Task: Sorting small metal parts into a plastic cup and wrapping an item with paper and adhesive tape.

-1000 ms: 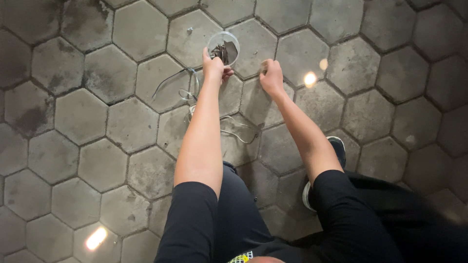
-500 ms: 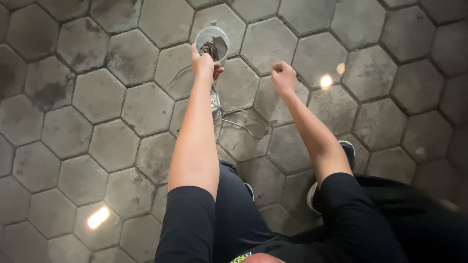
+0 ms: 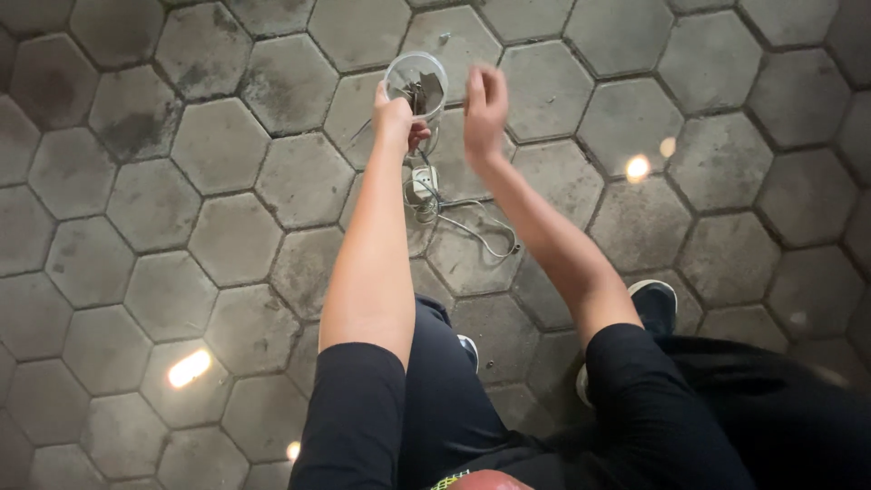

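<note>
Both hands are up: left hand (image 3: pixel 396 118) clamped on the clear plastic cup (image 3: pixel 416 80) of metal bits, right hand (image 3: pixel 484 104) open beside it, wires (image 3: pixel 472 227) not yet picked off the floor (image 3: pixel 181 181).

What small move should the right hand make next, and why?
Probably bring the right hand a little left to the round clear fixture and grip its rim. The left hand holds the fixture from below, wires hang from it, and the right hand, open, is just beside it.

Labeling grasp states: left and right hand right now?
Left hand: closed, holding the clear round container.
Right hand: open, empty, beside the container.
</note>
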